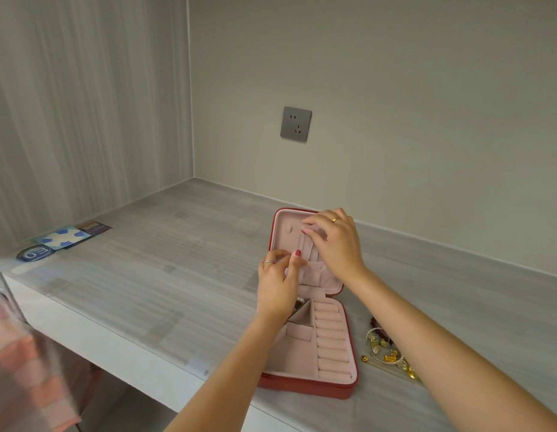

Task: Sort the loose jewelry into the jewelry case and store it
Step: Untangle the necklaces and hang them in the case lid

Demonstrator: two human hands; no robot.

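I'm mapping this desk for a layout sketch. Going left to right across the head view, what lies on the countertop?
Oval badge → blue-and-white card → open jewelry case, with both hands over its lid → loose jewelry pile.

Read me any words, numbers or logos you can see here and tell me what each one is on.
"EO", seemingly upside down, uncertain: on the dark oval sticker at the counter's left edge.
Blue and white card: a cross-like pattern, no readable text.
Small brown card behind it: print too small to read.
Wall socket, jewelry case: no text visible.
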